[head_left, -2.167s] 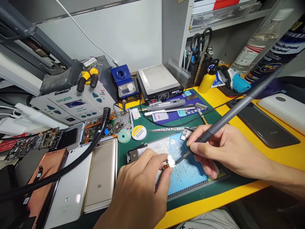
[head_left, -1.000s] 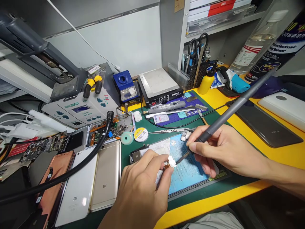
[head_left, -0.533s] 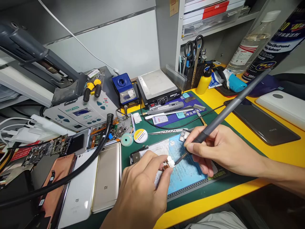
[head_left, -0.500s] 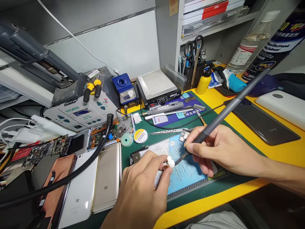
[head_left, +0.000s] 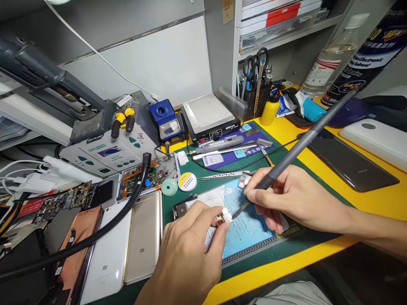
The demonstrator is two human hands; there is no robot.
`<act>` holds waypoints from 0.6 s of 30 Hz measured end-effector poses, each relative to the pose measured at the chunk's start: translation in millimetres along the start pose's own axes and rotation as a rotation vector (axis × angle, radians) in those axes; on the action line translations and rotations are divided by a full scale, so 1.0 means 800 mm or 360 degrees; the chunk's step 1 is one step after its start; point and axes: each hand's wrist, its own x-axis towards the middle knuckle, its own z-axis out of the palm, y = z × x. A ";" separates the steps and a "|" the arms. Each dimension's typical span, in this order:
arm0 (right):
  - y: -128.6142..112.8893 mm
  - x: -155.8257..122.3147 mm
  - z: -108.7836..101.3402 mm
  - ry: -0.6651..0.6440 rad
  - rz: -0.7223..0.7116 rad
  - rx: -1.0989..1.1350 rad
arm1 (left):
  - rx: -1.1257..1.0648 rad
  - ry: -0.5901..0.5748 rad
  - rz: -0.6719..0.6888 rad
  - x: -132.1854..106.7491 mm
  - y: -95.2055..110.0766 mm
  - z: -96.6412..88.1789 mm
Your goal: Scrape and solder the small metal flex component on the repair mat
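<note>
My left hand [head_left: 190, 243] is closed, pinching a small white part with a copper-coloured flex cable [head_left: 226, 215] between thumb and fingertips. Wrapped round the black grip of a long, grey, pen-shaped tool [head_left: 294, 152] is my right hand [head_left: 280, 195]. The tool's narrow metal tip reaches the white part's right edge; whether it touches is too small to tell. Under both hands lies a blue-and-white work pad [head_left: 244, 241]. A small metal piece [head_left: 244, 180] sits by my right fingertips, and a dark phone part [head_left: 181, 209] is beyond my left hand.
Phones [head_left: 143, 237] and a thick black hose [head_left: 127, 212] fill the left side, near a rework station [head_left: 108, 152]. Behind are a parts tray [head_left: 159, 173], tweezers [head_left: 222, 175], a heating plate [head_left: 210, 112] and a yellow bottle [head_left: 270, 108]. A dark phone [head_left: 352, 161] lies right.
The view has shifted slightly. Both hands keep their grips, and the tool's tip stays at the white part's edge with only a slight change in position.
</note>
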 end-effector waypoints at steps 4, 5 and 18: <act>0.001 0.001 0.000 0.0011 -0.0002 0.0019 | -0.0004 0.0012 -0.0001 0.000 -0.001 0.001; 0.001 0.000 0.000 0.0016 -0.0002 0.0025 | -0.0002 0.0013 -0.0009 0.000 -0.001 0.001; -0.003 -0.001 0.001 -0.0017 0.0020 0.0038 | -0.0045 -0.0024 -0.0052 -0.001 0.000 0.002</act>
